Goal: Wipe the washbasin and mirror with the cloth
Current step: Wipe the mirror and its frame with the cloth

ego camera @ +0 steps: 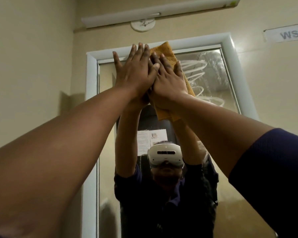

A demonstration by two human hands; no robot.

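Both hands' fingers (139, 52) straight, flat; cloth (163, 52) under them on mirror (213, 79)

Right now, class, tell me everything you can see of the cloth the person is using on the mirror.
The cloth is orange-yellow with a nubbly, towel-like weave. It looks folded, with layered edges at its lower end, and lies flat and tilted against the upper part of the mirror. Its top corner overlaps the white frame. The right hand presses on it with straight fingers; the left hand lies beside and partly over the right one. White wipe streaks mark the glass beside the cloth.
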